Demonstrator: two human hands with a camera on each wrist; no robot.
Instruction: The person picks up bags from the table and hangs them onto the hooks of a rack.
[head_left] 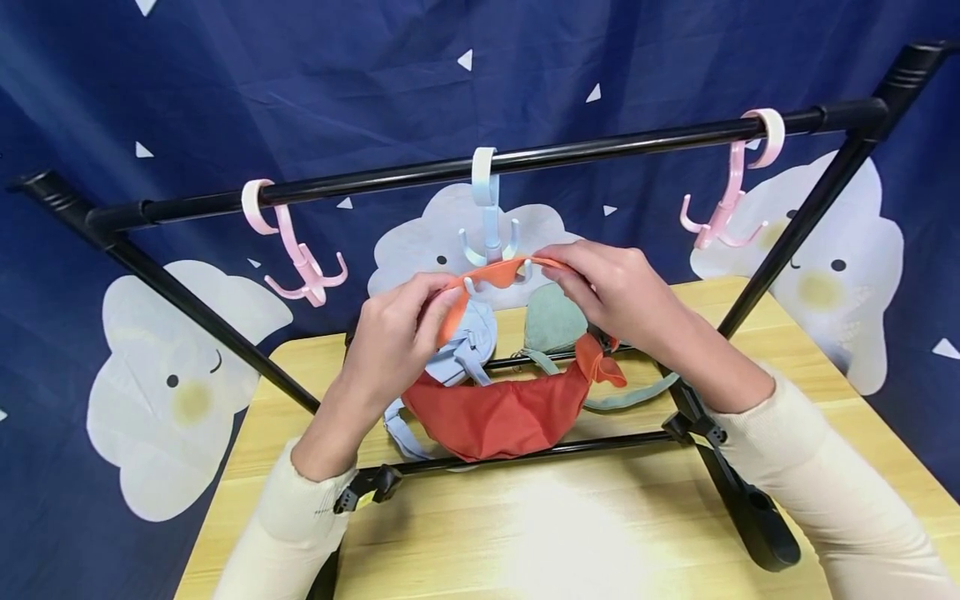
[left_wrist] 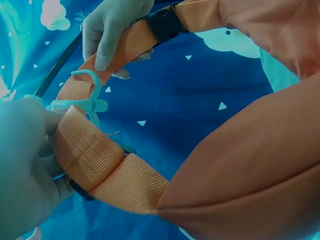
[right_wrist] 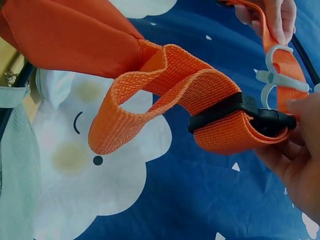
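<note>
An orange-red waist bag (head_left: 495,417) hangs below my hands in the head view. My left hand (head_left: 386,346) pinches its orange strap (head_left: 491,273) on the left, thumb on top. On the other side my right hand (head_left: 618,287) grips the strap beside a black buckle (right_wrist: 240,110), with a loose fold of webbing past it. Between the hands, the strap runs across the lower prongs of the light blue hook (head_left: 487,221); two prongs show in front of it. The right wrist view shows the pale hook (right_wrist: 280,80) lying over the strap.
The blue hook hangs on a black rail (head_left: 615,150), with a pink hook (head_left: 300,258) to its left and another pink hook (head_left: 723,204) to its right. Behind the waist bag are a light blue bag (head_left: 472,333) and a green bag (head_left: 553,321), over a wooden table (head_left: 442,533).
</note>
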